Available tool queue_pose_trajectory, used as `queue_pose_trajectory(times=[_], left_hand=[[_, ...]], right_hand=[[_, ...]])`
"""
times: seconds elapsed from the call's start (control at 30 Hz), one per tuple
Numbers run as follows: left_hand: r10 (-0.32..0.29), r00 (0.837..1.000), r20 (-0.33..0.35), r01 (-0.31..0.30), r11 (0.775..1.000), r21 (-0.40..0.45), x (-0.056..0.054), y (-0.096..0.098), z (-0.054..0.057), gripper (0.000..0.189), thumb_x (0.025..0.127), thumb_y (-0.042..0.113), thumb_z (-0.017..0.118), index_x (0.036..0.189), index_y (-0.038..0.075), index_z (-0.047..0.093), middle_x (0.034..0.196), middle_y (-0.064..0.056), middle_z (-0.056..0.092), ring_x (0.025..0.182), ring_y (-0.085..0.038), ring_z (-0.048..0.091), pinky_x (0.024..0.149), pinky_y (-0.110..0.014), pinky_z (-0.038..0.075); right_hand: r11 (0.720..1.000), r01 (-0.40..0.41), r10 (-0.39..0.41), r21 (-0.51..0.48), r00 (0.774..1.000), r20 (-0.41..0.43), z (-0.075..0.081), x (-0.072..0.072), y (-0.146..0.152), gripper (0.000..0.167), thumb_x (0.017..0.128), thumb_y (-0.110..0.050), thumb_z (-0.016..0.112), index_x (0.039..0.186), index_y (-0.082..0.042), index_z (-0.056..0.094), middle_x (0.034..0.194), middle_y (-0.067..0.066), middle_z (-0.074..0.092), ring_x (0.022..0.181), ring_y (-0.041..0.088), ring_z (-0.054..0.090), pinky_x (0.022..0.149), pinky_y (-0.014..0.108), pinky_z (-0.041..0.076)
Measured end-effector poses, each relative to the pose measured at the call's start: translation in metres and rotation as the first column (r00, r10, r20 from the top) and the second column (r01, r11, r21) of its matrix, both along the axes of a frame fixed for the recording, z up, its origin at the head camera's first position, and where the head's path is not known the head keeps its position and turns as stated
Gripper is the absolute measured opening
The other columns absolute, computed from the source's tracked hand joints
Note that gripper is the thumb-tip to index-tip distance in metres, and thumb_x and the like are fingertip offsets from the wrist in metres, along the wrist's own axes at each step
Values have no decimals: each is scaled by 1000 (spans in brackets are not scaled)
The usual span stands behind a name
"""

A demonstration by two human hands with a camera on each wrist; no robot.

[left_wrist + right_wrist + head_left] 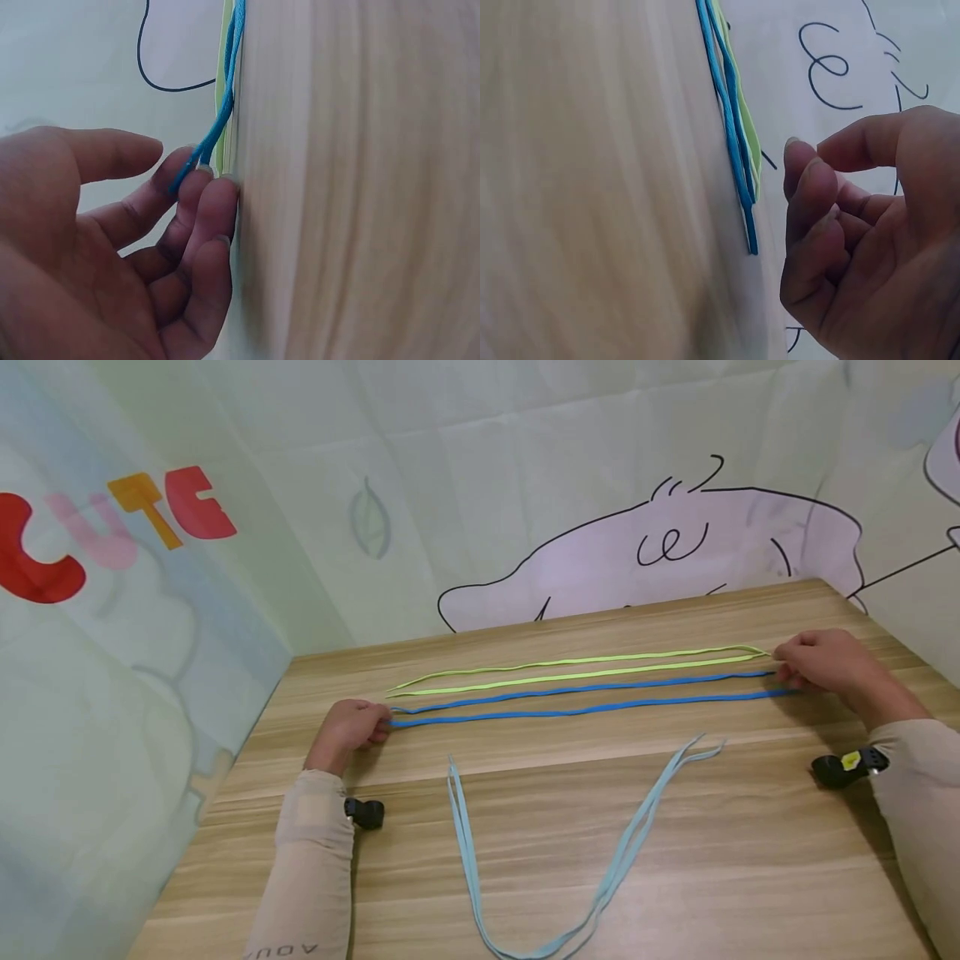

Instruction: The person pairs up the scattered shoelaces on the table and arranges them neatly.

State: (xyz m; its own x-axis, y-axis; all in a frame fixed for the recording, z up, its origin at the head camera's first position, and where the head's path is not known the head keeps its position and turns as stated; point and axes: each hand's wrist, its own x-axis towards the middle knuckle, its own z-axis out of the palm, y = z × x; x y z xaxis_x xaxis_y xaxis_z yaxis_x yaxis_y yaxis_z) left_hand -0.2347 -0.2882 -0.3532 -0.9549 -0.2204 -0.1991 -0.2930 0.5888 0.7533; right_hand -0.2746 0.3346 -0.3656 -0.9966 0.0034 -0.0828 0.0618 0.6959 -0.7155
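Two strands of blue shoelace (570, 713) run side by side across the wooden table. At their left end is my left hand (352, 724); in the left wrist view, blue lace (217, 124) lies against its bent fingertips, the thumb standing apart. My right hand (825, 664) is by the other end. In the right wrist view its thumb and fingertips come together beside the blue strands (731, 120), with no lace visible between them. Just beyond the blue lies a yellow-green shoelace (577, 677), doubled over at the right. Closer to me, a pale blue shoelace (465, 843) lies folded in a U.
The wood-grain table (300, 868) meets a printed cloth backdrop (300, 427) along its back and left edges. Black wrist cameras sit on both forearms, one on the left (365, 813) and one on the right (847, 767).
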Motion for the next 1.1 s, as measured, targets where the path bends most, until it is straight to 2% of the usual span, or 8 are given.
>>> queue_pose_trajectory(times=[0.17, 0.27, 0.43, 0.6, 0.73, 0.87, 0.97, 1.1], left_hand=[[15, 1000, -5, -15, 999, -38, 2, 1, 1, 27, 93, 20, 57, 98, -2, 72, 81, -5, 68, 69, -14, 62, 65, -29, 48], [22, 1000, -9, -23, 998, -57, 3, 3, 2, 28, 92, 20, 55, 98, -2, 71, 75, -5, 65, 67, -17, 59, 65, -30, 45], [12, 1000, -15, -14, 994, -106, 4, 7, 6, 29, 92, 22, 52, 102, -1, 68, 79, -6, 62, 69, -18, 58, 65, -30, 42], [-36, 999, 4, 36, 989, -141, 4, 13, 9, 32, 95, 26, 50, 107, 2, 66, 100, -9, 64, 77, -18, 62, 69, -29, 47], [-109, 994, 11, 109, 981, -159, 1, 19, 8, 34, 98, 29, 49, 108, 2, 67, 106, -11, 68, 81, -19, 65, 74, -31, 50], [-176, 984, 6, 174, 966, -189, -1, 29, 8, 33, 100, 30, 50, 102, 3, 68, 98, -8, 69, 78, -18, 64, 74, -32, 49], [-204, 979, 0, 199, 956, -216, 0, 37, 10, 31, 99, 29, 50, 96, 4, 68, 88, -6, 67, 74, -19, 61, 72, -32, 46], [-228, 973, -26, 217, 951, -220, -1, 48, 10, 30, 98, 28, 51, 91, 5, 67, 76, -5, 64, 72, -20, 56, 69, -32, 43]], right_hand=[[998, -43, 43, -53, 999, 5, 6, 0, -12, 35, 100, -23, 49, 103, 10, 60, 76, -2, 66, 66, 12, 58, 57, 27, 49], [995, -76, 76, -66, 997, -2, 11, 2, -20, 34, 101, -24, 49, 104, 9, 59, 79, 1, 65, 68, 15, 57, 58, 29, 48], [982, -185, 185, -37, 983, -7, 18, 6, -40, 35, 105, -28, 47, 108, 6, 57, 87, 7, 63, 75, 21, 55, 61, 33, 48], [948, -319, 319, -12, 947, 22, 23, 10, -64, 35, 106, -30, 51, 112, 4, 58, 89, 8, 63, 74, 21, 56, 60, 33, 49], [912, -409, 409, -6, 911, 47, 27, 15, -77, 32, 105, -28, 54, 115, 1, 60, 86, 8, 63, 72, 22, 57, 58, 33, 49], [865, -501, 502, -34, 863, 53, 32, 20, -83, 29, 104, -27, 56, 117, -1, 61, 88, 10, 62, 72, 25, 59, 59, 33, 50], [833, -551, 553, -45, 832, 54, 36, 25, -89, 28, 104, -27, 57, 116, -2, 61, 88, 10, 62, 73, 25, 59, 61, 34, 51], [816, -578, 578, -26, 813, 67, 40, 31, -98, 24, 103, -26, 58, 115, -6, 62, 89, 10, 61, 76, 25, 59, 65, 34, 53]])
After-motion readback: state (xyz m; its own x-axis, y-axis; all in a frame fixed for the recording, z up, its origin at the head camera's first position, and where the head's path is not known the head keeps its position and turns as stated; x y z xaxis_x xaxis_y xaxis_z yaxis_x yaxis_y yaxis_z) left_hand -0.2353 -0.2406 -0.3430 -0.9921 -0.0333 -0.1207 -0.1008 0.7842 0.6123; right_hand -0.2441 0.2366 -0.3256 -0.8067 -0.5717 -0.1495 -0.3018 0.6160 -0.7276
